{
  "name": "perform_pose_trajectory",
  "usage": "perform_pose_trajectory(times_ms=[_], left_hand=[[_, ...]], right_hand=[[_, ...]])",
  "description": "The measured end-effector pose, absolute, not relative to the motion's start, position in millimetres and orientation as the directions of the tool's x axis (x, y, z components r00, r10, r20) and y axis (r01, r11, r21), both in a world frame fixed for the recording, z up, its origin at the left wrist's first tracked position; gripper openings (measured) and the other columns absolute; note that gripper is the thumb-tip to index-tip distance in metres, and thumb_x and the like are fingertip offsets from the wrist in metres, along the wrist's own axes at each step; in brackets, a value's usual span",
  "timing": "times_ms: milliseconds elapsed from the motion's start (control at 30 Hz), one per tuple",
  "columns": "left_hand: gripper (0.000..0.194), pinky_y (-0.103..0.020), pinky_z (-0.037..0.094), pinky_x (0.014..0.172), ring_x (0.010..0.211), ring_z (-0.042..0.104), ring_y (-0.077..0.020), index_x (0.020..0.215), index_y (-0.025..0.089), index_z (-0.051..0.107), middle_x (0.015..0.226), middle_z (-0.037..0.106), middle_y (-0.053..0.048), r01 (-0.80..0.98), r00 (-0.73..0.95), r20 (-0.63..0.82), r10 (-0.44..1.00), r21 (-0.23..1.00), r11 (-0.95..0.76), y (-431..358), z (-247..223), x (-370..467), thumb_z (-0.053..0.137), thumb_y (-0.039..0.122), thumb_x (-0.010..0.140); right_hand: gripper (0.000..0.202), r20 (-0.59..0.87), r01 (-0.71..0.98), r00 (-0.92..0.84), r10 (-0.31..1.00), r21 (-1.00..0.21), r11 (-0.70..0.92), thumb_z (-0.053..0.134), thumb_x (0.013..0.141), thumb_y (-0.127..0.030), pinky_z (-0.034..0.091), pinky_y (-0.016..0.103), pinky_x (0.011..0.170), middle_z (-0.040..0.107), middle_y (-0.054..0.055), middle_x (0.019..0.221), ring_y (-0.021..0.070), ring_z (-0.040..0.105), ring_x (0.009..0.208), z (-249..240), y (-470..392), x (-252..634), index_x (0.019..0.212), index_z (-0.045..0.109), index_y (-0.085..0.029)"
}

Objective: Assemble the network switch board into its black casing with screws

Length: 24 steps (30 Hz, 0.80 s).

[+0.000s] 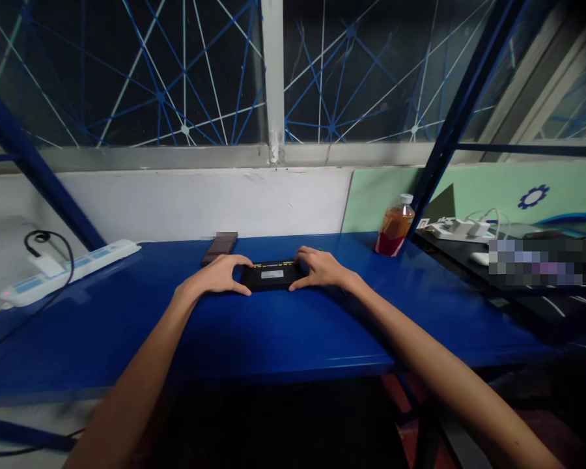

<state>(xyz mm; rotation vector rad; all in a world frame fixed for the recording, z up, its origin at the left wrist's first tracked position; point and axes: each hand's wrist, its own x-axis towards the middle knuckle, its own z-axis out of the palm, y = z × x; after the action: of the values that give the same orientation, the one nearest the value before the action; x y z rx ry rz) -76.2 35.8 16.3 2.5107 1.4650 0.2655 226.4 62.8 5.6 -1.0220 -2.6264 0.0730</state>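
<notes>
A flat black box with a pale label and a yellow dashed line along its far edge is at the middle of the blue table. My left hand grips its left end, thumb on the near side and fingers on the far side. At the right end, my right hand holds it the same way. Just beyond my left hand lies a dark phone-like slab, partly covered by that hand. Whether the box rests on the table or hovers slightly above it, I cannot tell.
A white power strip with a black cable plugged in lies at the left. Toward the back right stands a drink bottle. Blue metal posts rise at both sides. Another desk at right holds a second power strip.
</notes>
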Motion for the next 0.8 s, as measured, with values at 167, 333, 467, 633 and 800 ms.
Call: perform_pose_trajectory(times_ms=[167, 333, 467, 633, 800], left_hand=[[0.072, -0.045, 0.036, 0.100, 0.121, 0.049, -0.0325, 0.120, 0.023, 0.058, 0.132, 0.056, -0.010, 0.839, 0.478, 0.045, 0.877, 0.273, -0.471, 34.5, 17.2, -74.7, 0.072, 0.061, 0.060], [0.070, -0.044, 0.036, 0.099, 0.120, 0.049, -0.0329, 0.119, 0.024, 0.058, 0.131, 0.056, -0.010, 0.843, 0.466, 0.050, 0.883, 0.279, -0.460, 34.1, 16.7, -74.8, 0.072, 0.060, 0.061], [0.066, -0.044, 0.036, 0.099, 0.119, 0.050, -0.0323, 0.118, 0.024, 0.059, 0.130, 0.057, -0.009, 0.837, 0.472, 0.053, 0.880, 0.288, -0.466, 34.5, 16.7, -74.9, 0.071, 0.058, 0.063], [0.070, -0.045, 0.037, 0.099, 0.120, 0.049, -0.0326, 0.123, 0.024, 0.056, 0.133, 0.055, -0.009, 0.836, 0.473, 0.039, 0.880, 0.296, -0.463, 34.5, 17.7, -74.3, 0.071, 0.058, 0.063], [0.067, -0.046, 0.037, 0.098, 0.120, 0.049, -0.0330, 0.122, 0.025, 0.057, 0.132, 0.055, -0.009, 0.830, 0.480, 0.047, 0.876, 0.300, -0.471, 34.9, 16.6, -74.7, 0.069, 0.058, 0.065]], right_hand=[[0.070, 0.269, 0.654, -0.698, 0.664, -0.139, 0.743, 0.066, 0.061, -0.075, 0.044, 0.033, 0.068, 0.060, 0.010, 0.105, 0.0244, 0.060, 0.085, 4.6, 64.1, 225.5, 0.101, 0.058, -0.018], [0.068, 0.269, 0.643, -0.706, 0.655, -0.144, 0.752, 0.064, 0.063, -0.075, 0.044, 0.033, 0.068, 0.060, 0.010, 0.105, 0.0237, 0.060, 0.083, 4.3, 64.8, 225.8, 0.099, 0.058, -0.017], [0.066, 0.275, 0.620, -0.716, 0.642, -0.174, 0.765, 0.064, 0.066, -0.072, 0.045, 0.033, 0.070, 0.058, 0.011, 0.108, 0.0239, 0.059, 0.086, 4.0, 65.1, 226.1, 0.099, 0.059, -0.016], [0.066, 0.271, 0.619, -0.715, 0.644, -0.184, 0.764, 0.066, 0.064, -0.071, 0.046, 0.034, 0.070, 0.057, 0.011, 0.105, 0.0241, 0.059, 0.086, 3.9, 65.0, 226.1, 0.099, 0.058, -0.015], [0.067, 0.263, 0.625, -0.709, 0.655, -0.197, 0.755, 0.067, 0.063, -0.071, 0.046, 0.034, 0.069, 0.056, 0.011, 0.105, 0.0230, 0.057, 0.083, 4.2, 64.9, 225.8, 0.100, 0.057, -0.015]])
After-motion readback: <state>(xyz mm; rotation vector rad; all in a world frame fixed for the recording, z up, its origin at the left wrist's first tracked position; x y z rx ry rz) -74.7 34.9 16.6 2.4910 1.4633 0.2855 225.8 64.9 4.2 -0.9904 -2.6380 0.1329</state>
